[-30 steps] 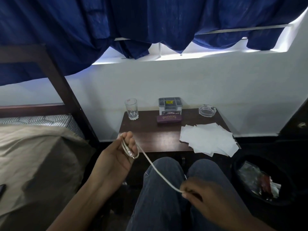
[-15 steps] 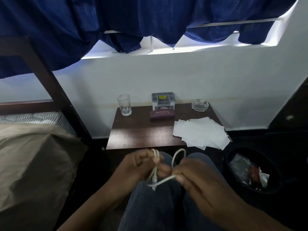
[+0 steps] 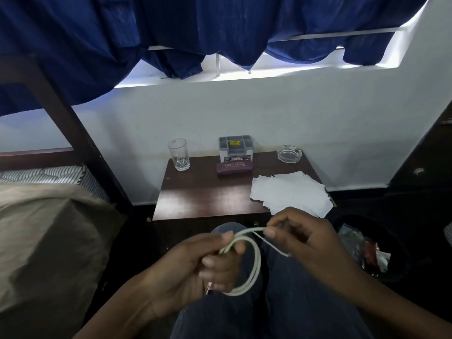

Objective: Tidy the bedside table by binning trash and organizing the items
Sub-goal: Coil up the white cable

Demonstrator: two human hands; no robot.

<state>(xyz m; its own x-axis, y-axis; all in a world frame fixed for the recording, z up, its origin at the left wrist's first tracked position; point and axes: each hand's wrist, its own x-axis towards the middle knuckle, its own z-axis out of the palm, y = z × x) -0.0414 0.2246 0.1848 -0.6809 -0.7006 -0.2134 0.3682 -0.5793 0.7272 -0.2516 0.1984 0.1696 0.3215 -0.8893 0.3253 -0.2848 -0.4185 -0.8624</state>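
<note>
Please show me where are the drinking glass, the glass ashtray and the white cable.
drinking glass (image 3: 178,155), head view, on its side wall.
glass ashtray (image 3: 289,154), head view, on its middle hollow.
white cable (image 3: 258,264), head view, on the loop's right side.

The cable (image 3: 258,263) I hold has a smooth, matt white plastic skin. My jeans (image 3: 293,302) are coarse blue denim. The bedside table (image 3: 208,196) is dark wood, polished enough to shine under the window. On it 2 clear glass pieces gleam, the tumbler (image 3: 178,155) and the ashtray (image 3: 289,154). The papers (image 3: 291,194) are matt white, the organiser (image 3: 235,148) dull grey plastic. The curtain (image 3: 171,33) is crinkled blue cloth.
</note>
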